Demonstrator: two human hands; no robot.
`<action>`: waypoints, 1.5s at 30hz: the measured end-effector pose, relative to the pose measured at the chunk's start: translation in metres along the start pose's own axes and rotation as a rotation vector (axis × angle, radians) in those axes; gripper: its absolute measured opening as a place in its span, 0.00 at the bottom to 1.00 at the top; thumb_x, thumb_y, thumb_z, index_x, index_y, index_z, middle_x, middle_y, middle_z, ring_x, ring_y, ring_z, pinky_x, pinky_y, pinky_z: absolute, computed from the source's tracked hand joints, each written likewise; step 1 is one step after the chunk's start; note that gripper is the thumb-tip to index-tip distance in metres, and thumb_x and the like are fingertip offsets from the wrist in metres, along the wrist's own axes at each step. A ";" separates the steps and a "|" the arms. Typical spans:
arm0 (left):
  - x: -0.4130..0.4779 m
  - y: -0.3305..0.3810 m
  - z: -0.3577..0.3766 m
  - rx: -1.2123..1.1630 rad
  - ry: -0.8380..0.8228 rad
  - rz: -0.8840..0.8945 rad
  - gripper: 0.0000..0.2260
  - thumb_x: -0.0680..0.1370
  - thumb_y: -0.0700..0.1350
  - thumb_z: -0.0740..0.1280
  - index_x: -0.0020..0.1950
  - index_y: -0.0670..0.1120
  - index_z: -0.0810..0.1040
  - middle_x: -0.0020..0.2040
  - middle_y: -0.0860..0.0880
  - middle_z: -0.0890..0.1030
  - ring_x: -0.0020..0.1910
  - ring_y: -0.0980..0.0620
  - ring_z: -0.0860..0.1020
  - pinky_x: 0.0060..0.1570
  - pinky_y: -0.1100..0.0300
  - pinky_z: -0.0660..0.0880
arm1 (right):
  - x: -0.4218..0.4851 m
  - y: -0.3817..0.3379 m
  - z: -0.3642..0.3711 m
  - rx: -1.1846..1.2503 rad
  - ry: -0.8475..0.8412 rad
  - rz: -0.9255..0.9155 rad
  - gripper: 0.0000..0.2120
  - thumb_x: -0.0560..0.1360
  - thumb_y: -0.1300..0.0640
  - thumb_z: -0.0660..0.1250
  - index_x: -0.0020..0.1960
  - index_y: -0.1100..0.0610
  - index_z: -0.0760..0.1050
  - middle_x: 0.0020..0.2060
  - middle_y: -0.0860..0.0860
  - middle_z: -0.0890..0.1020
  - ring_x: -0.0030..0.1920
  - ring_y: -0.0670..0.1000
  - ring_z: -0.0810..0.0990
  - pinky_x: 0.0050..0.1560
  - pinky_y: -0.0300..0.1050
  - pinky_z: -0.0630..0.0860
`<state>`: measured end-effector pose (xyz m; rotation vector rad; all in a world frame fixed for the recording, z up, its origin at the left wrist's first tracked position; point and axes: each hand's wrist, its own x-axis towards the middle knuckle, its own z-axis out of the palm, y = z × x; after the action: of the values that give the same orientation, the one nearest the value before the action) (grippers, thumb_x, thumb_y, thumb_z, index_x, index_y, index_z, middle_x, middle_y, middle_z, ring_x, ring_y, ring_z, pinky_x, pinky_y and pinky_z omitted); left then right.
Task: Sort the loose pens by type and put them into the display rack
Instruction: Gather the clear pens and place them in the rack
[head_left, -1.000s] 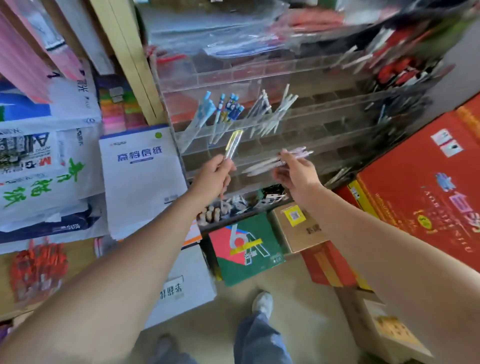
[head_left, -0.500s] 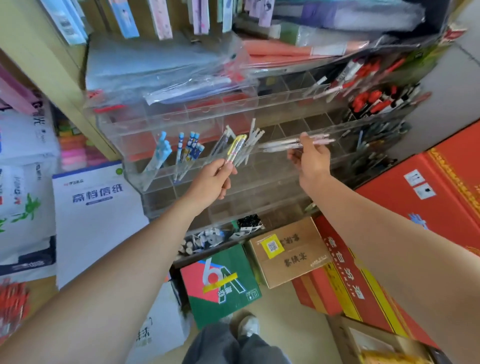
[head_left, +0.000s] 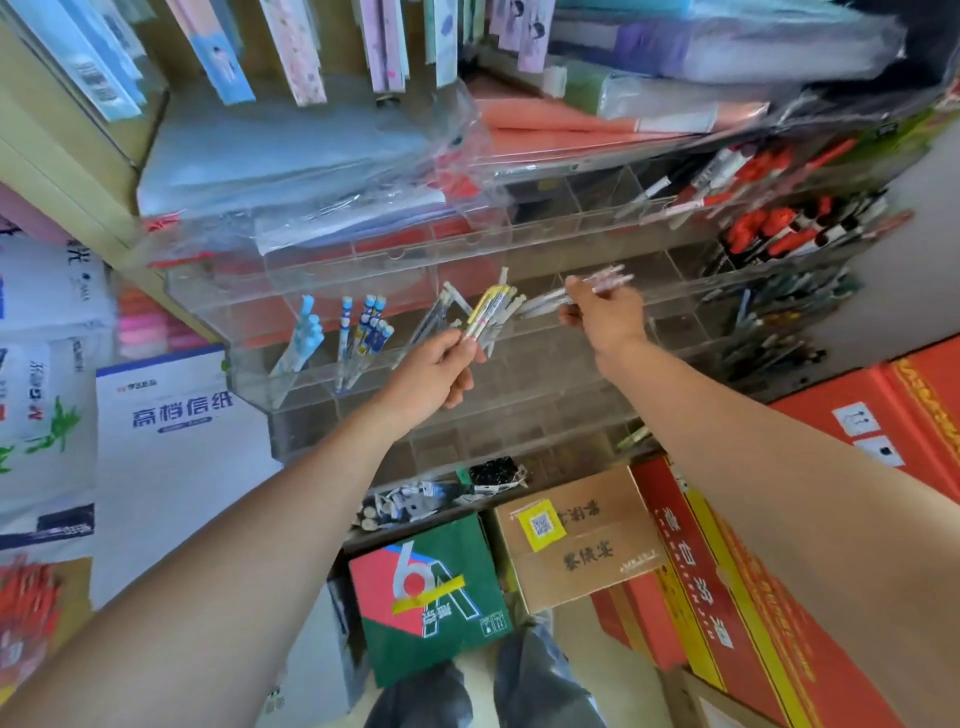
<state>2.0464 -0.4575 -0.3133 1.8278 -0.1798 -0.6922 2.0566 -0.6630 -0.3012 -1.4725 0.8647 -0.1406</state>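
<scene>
A clear acrylic display rack with tiered compartments stands in front of me. My left hand grips a small bunch of yellow and white pens, tips pointing up at the middle tier. My right hand pinches a few pale pink pens held level over the same tier, further right. Light blue pens and blue-capped pens stand in the left compartments. Clear pens lean in the slot beside my left hand. Red and black pens fill the right compartments.
Plastic-wrapped folders lie on top of the rack. Below it sit a green box, a brown carton and red boxes. White paper packs lean at the left. Small loose items lie on the bottom shelf.
The view has tilted up toward the rack. My right hand has carried the pink pens up and to the right over the middle tier. My left hand still holds its bunch.
</scene>
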 end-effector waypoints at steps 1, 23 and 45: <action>0.002 0.001 0.002 -0.008 0.014 -0.005 0.11 0.83 0.46 0.56 0.52 0.43 0.76 0.36 0.47 0.75 0.31 0.52 0.72 0.33 0.59 0.71 | 0.003 -0.001 0.000 -0.028 -0.022 0.004 0.08 0.76 0.59 0.69 0.39 0.57 0.74 0.33 0.50 0.79 0.28 0.44 0.77 0.42 0.38 0.79; 0.029 0.045 0.060 0.072 -0.035 0.000 0.10 0.83 0.46 0.58 0.57 0.42 0.74 0.35 0.51 0.75 0.30 0.57 0.73 0.34 0.61 0.73 | -0.005 -0.004 -0.037 -0.061 -0.598 -0.152 0.07 0.77 0.59 0.66 0.46 0.64 0.77 0.31 0.53 0.78 0.29 0.46 0.75 0.33 0.38 0.73; 0.042 0.036 0.063 0.496 0.229 0.002 0.16 0.80 0.42 0.60 0.68 0.46 0.72 0.50 0.44 0.80 0.47 0.47 0.79 0.53 0.54 0.76 | 0.052 -0.004 -0.054 -0.216 -0.057 -0.053 0.06 0.74 0.61 0.70 0.40 0.57 0.76 0.35 0.54 0.81 0.39 0.53 0.81 0.52 0.56 0.80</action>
<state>2.0544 -0.5408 -0.3094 2.3645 -0.2143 -0.4535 2.0638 -0.7371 -0.3120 -1.6937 0.8137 -0.0451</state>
